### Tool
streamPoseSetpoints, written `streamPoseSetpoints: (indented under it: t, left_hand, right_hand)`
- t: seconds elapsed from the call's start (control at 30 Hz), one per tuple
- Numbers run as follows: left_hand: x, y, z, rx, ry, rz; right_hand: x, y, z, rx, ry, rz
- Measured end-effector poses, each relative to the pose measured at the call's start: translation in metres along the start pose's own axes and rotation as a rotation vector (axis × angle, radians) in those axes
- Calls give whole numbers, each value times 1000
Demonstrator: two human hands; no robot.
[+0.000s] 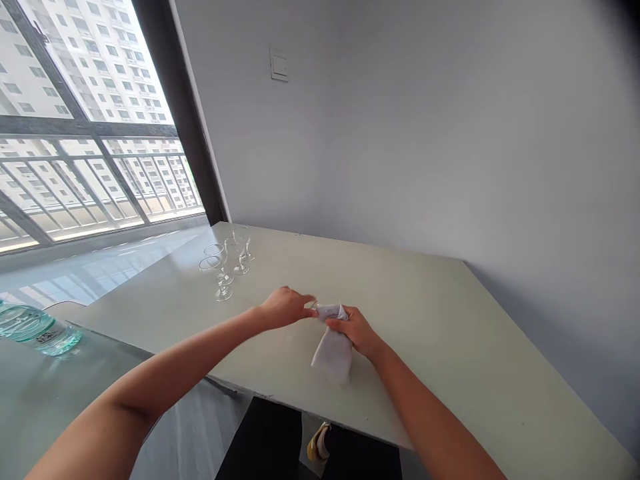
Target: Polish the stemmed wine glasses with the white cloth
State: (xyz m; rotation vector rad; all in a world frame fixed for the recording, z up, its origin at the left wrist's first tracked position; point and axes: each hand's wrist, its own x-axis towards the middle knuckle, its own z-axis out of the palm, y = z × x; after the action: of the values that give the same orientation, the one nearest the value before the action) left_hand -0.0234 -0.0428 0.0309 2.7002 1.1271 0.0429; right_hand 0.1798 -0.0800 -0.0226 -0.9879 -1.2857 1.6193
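Above the pale table (400, 313), my left hand (287, 307) pinches the left end of a small clear glass (327, 311) lying sideways in the air. My right hand (356, 330) is closed around a whitish cloth (334, 357) at the glass's right end. The cloth hangs down toward the table's front edge, and part of it wraps the glass, so the shape of that end is hidden. Several clear stemmed glasses (225, 292) stand upright in a group at the table's back left.
A large clear plastic bottle (43, 330) lies on a glass-topped surface (30, 400) at the far left. Walls border the table behind and on the right. My legs (273, 440) are below the front edge.
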Motion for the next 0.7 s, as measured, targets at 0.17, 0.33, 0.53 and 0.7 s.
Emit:
streamPoseSetpoints:
  t: [0.17, 0.33, 0.53, 0.7]
  left_hand:
    - [5, 13, 22, 339, 400, 84]
    - [4, -1, 13, 5, 170, 32]
    - [-4, -25, 5, -907, -463, -33]
    - [0, -42, 23, -1050, -183, -276]
  right_hand:
    - [3, 4, 2, 236, 82, 36]
    - [-8, -6, 3, -201, -146, -53]
    - [-7, -16, -2, -657, -195, -417]
    - [0, -13, -31, -722, 327, -428]
